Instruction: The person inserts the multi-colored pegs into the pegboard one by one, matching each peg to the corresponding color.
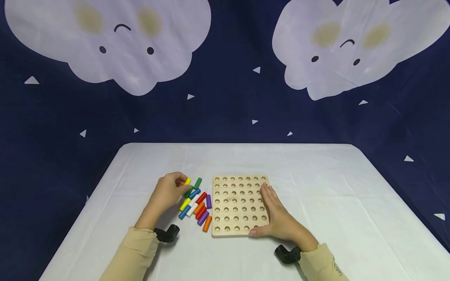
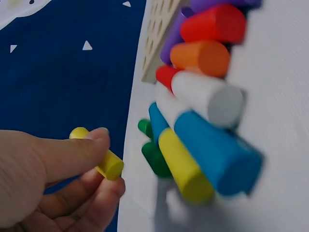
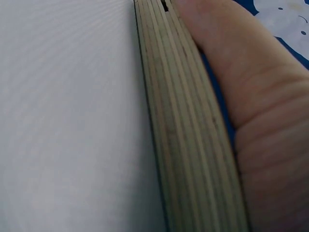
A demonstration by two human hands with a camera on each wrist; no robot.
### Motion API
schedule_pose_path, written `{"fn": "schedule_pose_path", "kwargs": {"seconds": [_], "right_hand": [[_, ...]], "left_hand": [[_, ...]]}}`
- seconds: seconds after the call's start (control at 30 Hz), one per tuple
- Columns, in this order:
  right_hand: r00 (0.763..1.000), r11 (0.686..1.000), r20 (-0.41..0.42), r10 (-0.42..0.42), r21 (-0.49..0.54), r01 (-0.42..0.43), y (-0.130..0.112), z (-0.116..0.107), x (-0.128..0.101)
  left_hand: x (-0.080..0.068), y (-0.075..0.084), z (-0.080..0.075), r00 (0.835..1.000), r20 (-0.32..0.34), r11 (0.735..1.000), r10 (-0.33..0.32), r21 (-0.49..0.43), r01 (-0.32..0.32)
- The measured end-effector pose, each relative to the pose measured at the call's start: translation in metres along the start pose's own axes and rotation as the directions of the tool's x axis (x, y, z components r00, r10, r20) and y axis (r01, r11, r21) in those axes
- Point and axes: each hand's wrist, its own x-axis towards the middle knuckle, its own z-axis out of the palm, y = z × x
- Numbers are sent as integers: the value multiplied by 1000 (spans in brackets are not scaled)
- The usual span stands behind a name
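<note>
In the head view my left hand [image 1: 170,189] pinches a yellow peg [image 1: 188,181] between thumb and fingers. The left wrist view shows this yellow peg [image 2: 112,166] raised, its ends poking out past the thumb. Just right of that hand lies a group of pegs: green [image 1: 198,183], blue [image 1: 184,212], yellow [image 1: 184,204], white [image 1: 192,210], red, orange and purple. My right hand [image 1: 281,218] rests along the right edge of a square wooden pegboard [image 1: 213,207], fingers extended, thumb at its near corner. Its holes hold no pegs. The right wrist view shows the board's layered edge [image 3: 188,121].
A white-covered table [image 1: 316,171] carries the board and pegs. Behind it hangs a dark blue cloth [image 1: 232,97] with white clouds and triangles. A black wrist device [image 1: 168,233] is on the left wrist, another [image 1: 287,254] on the right.
</note>
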Motion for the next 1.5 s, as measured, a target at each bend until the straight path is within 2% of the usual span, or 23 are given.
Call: {"fn": "schedule_pose_path", "kwargs": {"seconds": [0.33,0.57,0.67,0.87,1.0,1.5], "right_hand": [[1000,1000,-3,-14,1,14,-3,-2,-2],[1000,1000,0,-9,4,9,-2,-2,-2],[1000,1000,-1,-6,1,6,-1,-2,-2],[1000,1000,3,-4,1,4,0,-2,-1],[1000,1000,5,-5,-2,5,0,-2,-1],[1000,1000,5,3,-6,-3,1,0,-1]], "left_hand": [[17,20,13,999,-21,990,28,-137,-30],[28,38,25,994,-27,977,107,-184,-110],[34,47,33,991,-17,970,133,-202,-133],[45,60,52,990,29,966,140,-223,-130],[47,64,59,991,34,968,132,-219,-122],[52,62,67,984,35,973,173,-161,-166]]}}
